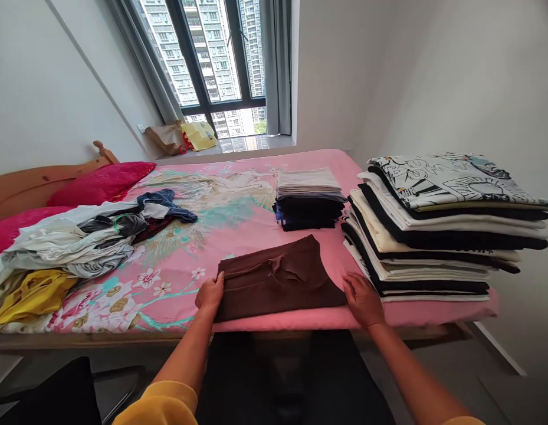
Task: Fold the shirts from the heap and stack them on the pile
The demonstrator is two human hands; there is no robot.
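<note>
Folded brown pants [274, 277] lie on the near edge of the bed, with a pointed corner toward the right and a wrinkled fold across the middle. My left hand [210, 293] grips their left edge, thumb on top and the other fingers mostly hidden. At the pointed right corner, my right hand [361, 300] rests with fingers extended, touching or almost touching the cloth. Close to that hand rises a tall stack of folded shirts [446, 236], a black and white printed one on top. A smaller stack of folded clothes [309, 200] sits behind the pants.
A loose heap of clothes [79, 242] covers the left side of the bed [238, 221], with a yellow garment [37, 295] in front. Magenta pillows [101, 189] lie by the wooden headboard [43, 186]. Bags [167, 137] stand on the windowsill. A black chair [56, 392] is at lower left.
</note>
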